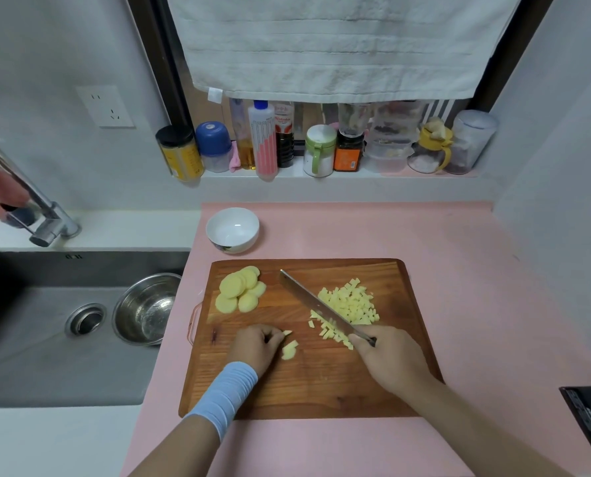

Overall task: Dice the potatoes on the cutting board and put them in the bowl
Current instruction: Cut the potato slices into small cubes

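The diced potato (350,302) lies in a loose heap on the right half of the cutting board (321,383), with a trail of cubes running down toward my right hand (388,359). On the far left of the board sits a fanned stack of round potato slices (240,292), not yet cut into strips or cubes. A few small offcuts (289,349) lie near the middle, just beside my left hand (254,346). That hand's fingers are curled, the tips right against one little piece, though I cannot tell whether I am pinching it or only touching it. My right hand is wrapped round the handle of the knife (316,304); its blade slants away from me along the left edge of the heap. The white bowl (232,228) stands on the pink counter just beyond the board's far left corner, and I see no potato in it. So I judge I'm a bit past halfway with the dicing: the slices and offcuts are left to cut, and the whole transfer to the bowl is not begun. A steel bowl (146,308) sits in the sink to the left.
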A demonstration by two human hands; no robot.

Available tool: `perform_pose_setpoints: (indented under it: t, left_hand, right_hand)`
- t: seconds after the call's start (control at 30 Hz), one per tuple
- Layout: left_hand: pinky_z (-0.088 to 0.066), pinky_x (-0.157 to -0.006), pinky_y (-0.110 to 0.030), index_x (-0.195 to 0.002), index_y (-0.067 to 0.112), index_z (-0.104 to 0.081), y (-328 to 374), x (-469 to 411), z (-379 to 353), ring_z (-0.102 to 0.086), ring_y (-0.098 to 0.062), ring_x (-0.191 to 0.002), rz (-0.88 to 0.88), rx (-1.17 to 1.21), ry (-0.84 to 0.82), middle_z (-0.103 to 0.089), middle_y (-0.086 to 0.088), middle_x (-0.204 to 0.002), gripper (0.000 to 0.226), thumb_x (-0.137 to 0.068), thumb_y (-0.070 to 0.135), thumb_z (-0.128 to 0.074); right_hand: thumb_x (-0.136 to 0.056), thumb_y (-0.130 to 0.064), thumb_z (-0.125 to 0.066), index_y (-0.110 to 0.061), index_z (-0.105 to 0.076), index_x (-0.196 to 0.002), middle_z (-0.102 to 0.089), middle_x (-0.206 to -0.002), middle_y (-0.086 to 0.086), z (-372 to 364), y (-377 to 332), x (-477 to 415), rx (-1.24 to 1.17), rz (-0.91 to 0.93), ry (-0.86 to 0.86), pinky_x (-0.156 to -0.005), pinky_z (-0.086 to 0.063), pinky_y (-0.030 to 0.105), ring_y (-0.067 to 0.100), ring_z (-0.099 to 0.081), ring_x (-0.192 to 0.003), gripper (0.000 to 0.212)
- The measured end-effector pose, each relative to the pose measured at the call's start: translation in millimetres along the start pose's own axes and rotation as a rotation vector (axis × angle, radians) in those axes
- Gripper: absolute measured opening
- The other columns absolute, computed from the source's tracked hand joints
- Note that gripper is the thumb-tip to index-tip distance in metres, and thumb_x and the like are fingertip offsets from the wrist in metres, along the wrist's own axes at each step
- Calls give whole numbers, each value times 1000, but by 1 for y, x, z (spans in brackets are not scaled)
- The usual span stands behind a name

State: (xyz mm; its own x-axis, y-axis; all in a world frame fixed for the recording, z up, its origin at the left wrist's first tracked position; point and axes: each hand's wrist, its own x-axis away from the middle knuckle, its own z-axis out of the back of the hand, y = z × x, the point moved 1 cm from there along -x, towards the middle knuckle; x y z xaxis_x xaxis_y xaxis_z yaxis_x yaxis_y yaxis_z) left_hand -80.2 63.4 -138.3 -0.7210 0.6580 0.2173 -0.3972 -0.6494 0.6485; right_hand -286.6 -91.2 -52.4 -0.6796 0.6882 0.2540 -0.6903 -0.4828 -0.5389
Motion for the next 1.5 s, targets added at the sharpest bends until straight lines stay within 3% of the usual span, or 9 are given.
perform_pose_setpoints:
  t: [0.1, 0.23, 0.33, 0.53, 0.63, 0.97, 1.13, 1.33, 1.5]
  left_hand:
    - [-51, -83, -29, -90, 30, -77, -2, -1, 4, -63, -13, -95, -66, -162, 62, -72, 11, -97, 17, -93, 37, -62]
    - [-49, -85, -32, -97, 26, -77, -10, 3, 2, -56, -13, -99, -278, -201, 64, -67, 10, -98, 18, -93, 34, -61]
    - [-45, -89, -25, -105, 26, -71, -15, 8, -5, -49, -9, -98, -371, -135, 100, -61, 13, -100, 27, -82, 41, -68]
    - [-48, -80, -31, -96, 22, -67, -13, 20, -29, -47, -11, -90, -363, -120, 157, -60, 9, -92, 17, -82, 26, -75]
    - [-43, -80, -23, -91, 21, -64, -17, 23, -33, -49, -10, -88, -307, 4, 209, -59, 11, -89, 18, -80, 24, -78]
    - [-33, -91, -4, -83, 17, -71, -35, 21, -33, -49, -1, -92, -486, 26, 190, -67, 9, -90, 18, -74, 11, -85]
    - [-41, -88, -16, -85, 16, -69, -35, 24, -31, -53, -9, -91, -618, 16, 233, -61, 6, -93, 5, -87, 19, -71]
    - [-49, -76, -26, -85, 14, -70, -39, 14, -31, -54, -14, -83, -747, -76, 220, -61, 3, -88, 17, -93, 24, -59]
    - [-49, -77, -24, -82, 14, -69, -36, 13, -28, -56, -14, -84, -745, -47, 194, -62, 4, -88, 14, -91, 20, -60]
  right_hand:
    - [-101, -45, -54, -45, -74, -106, -65, -68, -15, -3, -7, 6, 20, -2, -31, -55, -37, 18, 2, -60, -69, 21]
    - [-101, -44, -53, -43, -59, -68, -59, -60, -13, -10, -13, 11, 85, -22, -65, -52, -39, 22, 6, -58, -63, 34]
    - [-101, -44, -52, -38, -48, -62, -57, -61, -12, -17, -18, 16, 119, -50, -85, -52, -38, 23, 6, -57, -64, 40]
    - [-102, -49, -48, -31, -55, -72, -65, -74, -9, -30, -30, 23, 115, -134, -146, -57, -45, 28, 11, -63, -73, 35]
    - [-102, -50, -48, -33, -60, -78, -67, -75, -10, -36, -33, 26, 88, -156, -171, -64, -52, 30, 11, -65, -75, 31]
    - [-103, -47, -48, -32, -56, -70, -62, -67, -10, -41, -38, 31, 57, -153, -216, -52, -39, 27, 8, -60, -64, 37]
    - [-103, -47, -46, -32, -60, -80, -66, -74, -11, -40, -42, 35, 74, -143, -168, -62, -50, 29, 9, -64, -72, 32]
    - [-104, -46, -43, -32, -58, -78, -60, -68, -11, -47, -51, 42, 101, -109, -165, -65, -49, 31, 13, -63, -73, 32]
    - [-105, -44, -43, -30, -49, -69, -56, -65, -11, -50, -52, 45, 113, -132, -166, -51, -34, 23, 5, -51, -60, 39]
